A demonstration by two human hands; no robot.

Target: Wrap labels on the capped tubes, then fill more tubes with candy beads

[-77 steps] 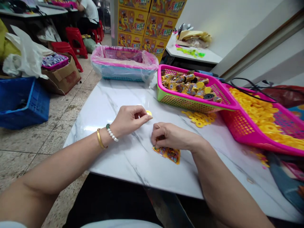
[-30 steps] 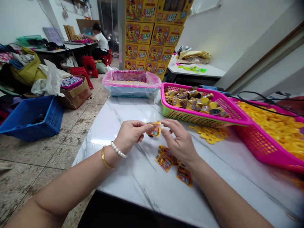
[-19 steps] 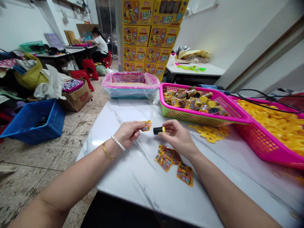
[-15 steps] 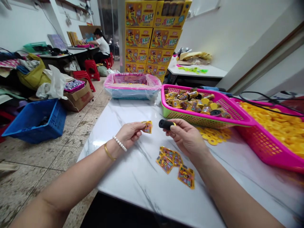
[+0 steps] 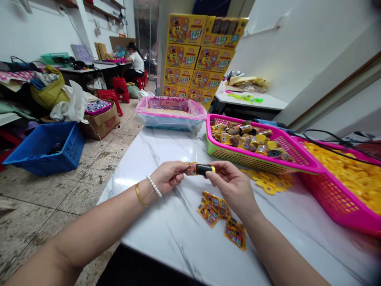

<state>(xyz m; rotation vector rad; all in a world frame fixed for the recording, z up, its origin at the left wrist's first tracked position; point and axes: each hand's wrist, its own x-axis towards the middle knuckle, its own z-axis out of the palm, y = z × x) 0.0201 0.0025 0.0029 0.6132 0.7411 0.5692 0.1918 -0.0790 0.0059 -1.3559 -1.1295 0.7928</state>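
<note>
Between thumb and fingers, my left hand (image 5: 169, 175) pinches a small printed yellow sleeve (image 5: 191, 169). My right hand (image 5: 230, 182) grips a black cylinder (image 5: 204, 170) by its yellow end. The cylinder's black end meets the sleeve's right edge; whether it has entered the sleeve I cannot make out. Below the hands, several flat printed sleeves (image 5: 208, 213) lie in a loose pile on the white marbled table (image 5: 160, 234), with one more sleeve (image 5: 235, 233) closer to me. Yellow rings (image 5: 269, 187) are scattered beyond my right hand.
A pink-and-green basket (image 5: 238, 153) holds wrapped cylinders. To its right stands a pink basket (image 5: 336, 194) of yellow rings. A plastic-lined basket (image 5: 169, 124) sits at the table's far edge, before stacked yellow boxes (image 5: 184, 55). A blue crate (image 5: 44, 153) is on the floor; a person (image 5: 137, 63) sits far back.
My hands have come together, bringing the black cylinder's end against the printed sleeve. The whole scene sits slightly lower and further right in the view.
</note>
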